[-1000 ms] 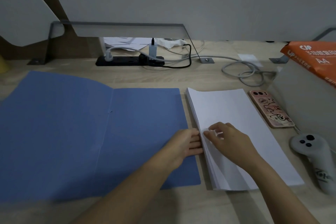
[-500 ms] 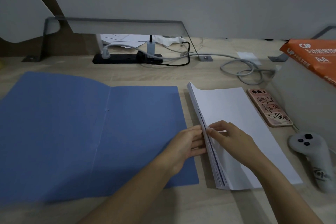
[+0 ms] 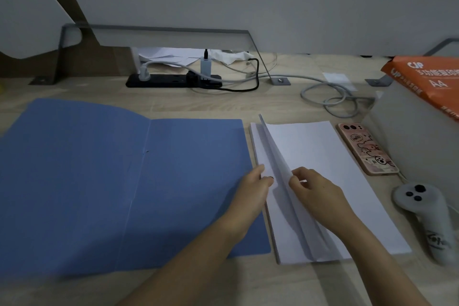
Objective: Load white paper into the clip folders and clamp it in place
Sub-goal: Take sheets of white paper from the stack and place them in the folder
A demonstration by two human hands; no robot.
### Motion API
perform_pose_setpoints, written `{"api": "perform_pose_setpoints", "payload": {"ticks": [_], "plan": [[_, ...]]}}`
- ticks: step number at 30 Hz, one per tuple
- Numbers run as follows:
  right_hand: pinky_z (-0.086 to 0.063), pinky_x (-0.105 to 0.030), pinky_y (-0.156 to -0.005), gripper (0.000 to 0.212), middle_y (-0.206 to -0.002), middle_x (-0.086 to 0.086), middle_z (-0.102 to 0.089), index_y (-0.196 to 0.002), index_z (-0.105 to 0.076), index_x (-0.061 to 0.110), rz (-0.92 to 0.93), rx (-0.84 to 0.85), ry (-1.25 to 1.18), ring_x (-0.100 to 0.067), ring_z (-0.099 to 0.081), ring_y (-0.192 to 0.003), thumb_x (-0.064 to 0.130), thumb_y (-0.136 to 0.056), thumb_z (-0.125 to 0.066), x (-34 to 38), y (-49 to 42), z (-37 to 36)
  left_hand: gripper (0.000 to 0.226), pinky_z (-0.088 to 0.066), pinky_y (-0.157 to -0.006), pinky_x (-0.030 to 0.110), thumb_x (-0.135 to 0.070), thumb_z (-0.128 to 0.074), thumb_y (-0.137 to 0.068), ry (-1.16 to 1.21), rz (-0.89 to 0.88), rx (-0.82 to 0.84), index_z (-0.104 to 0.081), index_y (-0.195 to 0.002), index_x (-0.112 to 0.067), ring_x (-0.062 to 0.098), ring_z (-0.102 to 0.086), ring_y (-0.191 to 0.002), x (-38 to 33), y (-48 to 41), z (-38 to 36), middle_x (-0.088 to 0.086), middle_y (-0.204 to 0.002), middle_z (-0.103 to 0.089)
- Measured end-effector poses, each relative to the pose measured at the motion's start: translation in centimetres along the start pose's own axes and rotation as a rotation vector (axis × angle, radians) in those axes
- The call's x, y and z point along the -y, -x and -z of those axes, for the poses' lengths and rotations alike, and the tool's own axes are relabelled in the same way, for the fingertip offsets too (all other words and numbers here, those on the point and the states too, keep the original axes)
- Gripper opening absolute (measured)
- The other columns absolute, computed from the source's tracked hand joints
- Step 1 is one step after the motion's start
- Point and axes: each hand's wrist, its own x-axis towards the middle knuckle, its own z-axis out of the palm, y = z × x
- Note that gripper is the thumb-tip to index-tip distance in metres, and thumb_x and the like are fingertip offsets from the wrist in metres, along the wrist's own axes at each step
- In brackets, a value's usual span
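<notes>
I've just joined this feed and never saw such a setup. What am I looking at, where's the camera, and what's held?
There is no machine: these are a person's bare hands, filmed by one wide-angle camera worn on the head, looking down at a desk. An open blue folder lies on the left, a white paper stack beside it. The right hand pinches a raised sheaf of top sheets; the left hand rests at the stack's left edge, whether gripping is unclear. A phone, a grey controller, an orange A4 pack and a power strip also sit there.
</notes>
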Motion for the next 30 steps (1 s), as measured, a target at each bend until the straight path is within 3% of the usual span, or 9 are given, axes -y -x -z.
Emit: {"api": "perform_pose_setpoints", "payload": {"ticks": [2, 5, 8, 11, 14, 18, 22, 26, 30], "plan": [[-0.032, -0.013, -0.058, 0.03, -0.119, -0.003, -0.06, -0.118, -0.053, 0.015, 0.0, -0.016, 0.015, -0.012, -0.05, -0.083, 0.029, -0.097, -0.036, 0.0, 0.0, -0.1, 0.046, -0.034, -0.102, 0.028, -0.02, -0.037, -0.098, -0.033, -0.029, -0.04, -0.031, -0.143, -0.02, 0.014, -0.043, -0.126, -0.7, 0.0, -0.5, -0.007, -0.131, -0.044], [-0.029, -0.007, -0.057, 0.03, -0.116, -0.002, -0.061, -0.116, -0.054, 0.017, 0.007, -0.022, 0.0, -0.012, -0.052, -0.082, 0.031, -0.098, -0.034, 0.0, 0.1, -0.3, 0.043, -0.051, -0.092, 0.034, -0.028, -0.039, -0.096, 0.021, 0.093, 0.05, -0.038, -0.136, -0.013, 0.02, -0.06, -0.106, -1.5, -0.5, -1.5, 0.002, -0.113, -0.059], [-0.032, -0.01, -0.06, 0.033, -0.118, -0.001, -0.059, -0.119, -0.055, 0.018, 0.019, -0.008, 0.0, -0.01, -0.051, -0.087, 0.026, -0.099, -0.03, 0.0, 0.1, -0.1, 0.052, -0.045, -0.096, 0.032, -0.035, -0.032, -0.097, -0.15, 0.169, -0.001, -0.024, -0.144, -0.013, 0.024, -0.05, -0.122, -1.8, -0.9, -2.3, 0.008, -0.142, -0.043], [-0.034, -0.017, -0.064, 0.035, -0.121, 0.0, -0.058, -0.121, -0.056, 0.019, 0.006, 0.009, -0.023, -0.009, -0.048, -0.09, 0.023, -0.1, -0.029, 0.0, 0.2, 0.1, 0.053, -0.041, -0.075, 0.023, -0.022, -0.032, -0.099, -0.223, 0.143, -0.059, -0.012, -0.147, -0.007, 0.017, -0.053, -0.109, -1.8, -1.1, -3.0, 0.01, -0.145, -0.036], [-0.029, -0.004, -0.063, 0.033, -0.121, 0.0, -0.058, -0.118, -0.058, 0.021, 0.002, 0.001, -0.049, -0.01, -0.05, -0.089, 0.024, -0.099, -0.031, -0.3, 0.2, -0.1, 0.057, -0.036, -0.08, 0.023, -0.018, -0.035, -0.098, -0.293, 0.123, -0.088, -0.009, -0.147, -0.003, 0.023, -0.046, -0.125, -1.6, -1.4, -3.4, 0.012, -0.148, -0.033], [-0.034, -0.011, -0.064, 0.031, -0.123, 0.0, -0.058, -0.119, -0.058, 0.021, 0.021, 0.004, -0.01, -0.01, -0.052, -0.091, 0.026, -0.099, -0.034, -0.3, 0.5, -0.3, 0.056, -0.038, -0.081, 0.023, -0.011, -0.035, -0.097, -0.342, 0.108, -0.11, -0.01, -0.146, -0.001, 0.025, -0.046, -0.126, -1.4, -1.6, -3.6, 0.014, -0.145, -0.037], [-0.035, -0.019, -0.083, 0.031, -0.128, 0.0, -0.057, -0.122, -0.055, 0.019, 0.01, 0.03, -0.077, -0.009, -0.051, -0.101, 0.027, -0.098, -0.039, -0.5, 0.8, 0.3, 0.05, -0.037, -0.082, 0.024, -0.012, -0.032, -0.098, -0.281, 0.075, -0.162, -0.016, -0.146, -0.009, 0.024, -0.045, -0.126, -0.6, -1.4, -3.6, 0.009, -0.148, -0.034], [-0.039, -0.03, -0.093, 0.04, -0.139, -0.01, -0.044, -0.133, -0.046, 0.016, -0.058, -0.118, -0.252, -0.02, -0.047, -0.116, 0.023, -0.093, -0.05, -2.5, 0.7, 2.4, 0.041, -0.04, -0.068, 0.02, -0.012, -0.029, -0.098, -0.094, -0.02, -0.163, -0.032, -0.139, -0.017, 0.014, -0.053, -0.098, 0.1, -1.1, -2.8, 0.0, -0.13, -0.049], [-0.037, -0.046, -0.104, 0.062, -0.139, -0.007, -0.045, -0.137, -0.039, 0.02, -0.146, -0.26, -0.43, -0.024, -0.044, -0.126, 0.037, -0.082, -0.062, -4.5, 1.9, 4.8, 0.033, -0.044, -0.094, 0.028, -0.013, -0.036, -0.096, 0.027, -0.154, -0.127, -0.049, -0.124, -0.025, 0.012, -0.055, -0.108, -0.1, -0.1, 0.1, -0.007, -0.121, -0.057]]}}
